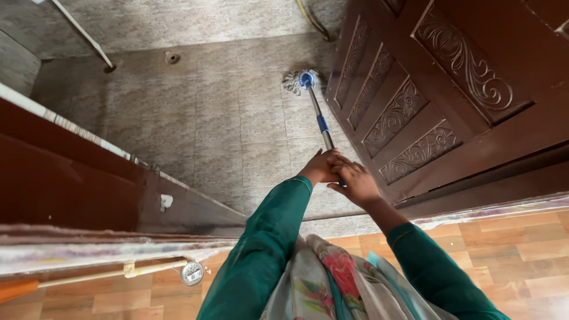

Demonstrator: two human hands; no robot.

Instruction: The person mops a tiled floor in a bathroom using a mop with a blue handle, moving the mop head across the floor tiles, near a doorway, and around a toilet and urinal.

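We grip the mop handle (323, 131) with our left hand (318, 169) and right hand (357, 184) closed together; the mop head (300, 82) rests on the grey floor (219, 118) beside the carved door (438, 95), open floor leftward

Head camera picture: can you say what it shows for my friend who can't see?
Both hands, left hand and right hand, grip a silver-and-blue mop handle. Its round grey mop head rests on the grey tiled floor beside a carved dark wooden door.
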